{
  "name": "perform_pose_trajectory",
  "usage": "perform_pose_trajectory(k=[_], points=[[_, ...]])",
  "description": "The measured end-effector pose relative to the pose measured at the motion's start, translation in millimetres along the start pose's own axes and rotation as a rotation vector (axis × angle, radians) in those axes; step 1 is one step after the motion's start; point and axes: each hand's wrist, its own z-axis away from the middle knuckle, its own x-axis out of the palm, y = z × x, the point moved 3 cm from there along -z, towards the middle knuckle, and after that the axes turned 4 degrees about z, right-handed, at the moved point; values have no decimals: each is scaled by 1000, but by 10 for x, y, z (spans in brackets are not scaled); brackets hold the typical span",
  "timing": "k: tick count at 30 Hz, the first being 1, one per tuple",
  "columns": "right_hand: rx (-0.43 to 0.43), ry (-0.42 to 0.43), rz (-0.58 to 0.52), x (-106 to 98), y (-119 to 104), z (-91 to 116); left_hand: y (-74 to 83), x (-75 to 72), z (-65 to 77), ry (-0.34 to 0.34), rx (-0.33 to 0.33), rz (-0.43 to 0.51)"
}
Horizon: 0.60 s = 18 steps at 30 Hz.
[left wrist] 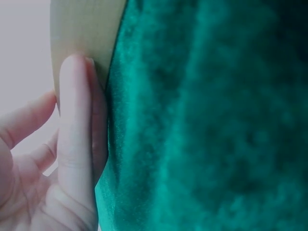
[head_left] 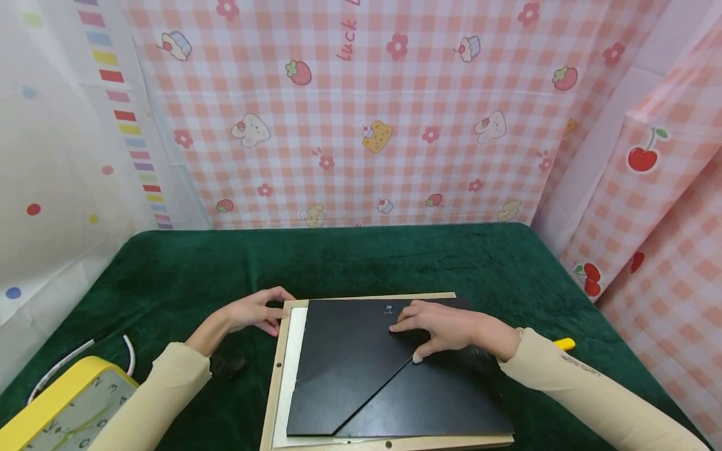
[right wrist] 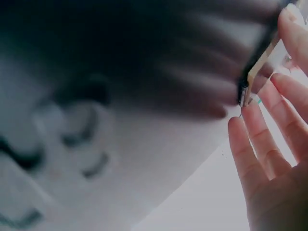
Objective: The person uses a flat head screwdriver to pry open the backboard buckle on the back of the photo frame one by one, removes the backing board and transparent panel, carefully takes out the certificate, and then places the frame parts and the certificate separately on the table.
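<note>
"My left hand (head_left: 256, 312) grips the wooden frame (head_left: 274, 382) near its upper left corner, thumb and fingers bent about the rim. My right hand (head_left: 437, 327) is loosely spread, fingertips on the upper black piece (head_left: 344, 357) and thumb well apart from them, by the diagonal gap (head_left: 372, 396)."

"Has the right one caught an edge?"

"I can't tell. From above it looks like touching rather than clasping, and the wrist view is too blurred to settle it."

"Where does everything lie?"

"The frame is flat on the green cloth (head_left: 186, 269) in front of me. The upper black piece and the lower black piece (head_left: 445, 407) lie side by side over it, hiding most of the white base (head_left: 289, 369)."

"So how far along are you?"

"Partway, I'd judge. Both pieces are on the frame, and together they make nearly a whole sheet. That much seems done."

"And what's left?"

"The gap between them isn't closed, at least along the part my hand doesn't cover. A white strip shows at the left, while on the right the black reaches over the rim. To me they look laid on, not seated. If fitting is the point, they probably need shifting leftward, and pressing carelessly could jam one edge against the other."
</note>
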Motion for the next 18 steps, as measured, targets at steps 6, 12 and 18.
perform_pose_trajectory(k=[6, 12, 18], points=[[66, 94, -146, -48, 106, 99, 17, 7, 2, -1, 1, -1], [265, 335, -394, -159, 597, 455, 22, 12, 8, -1, 1, 3], [468, 281, -665, -27, 1038, 827, 16, 13, 4, 3, 5, -3]])
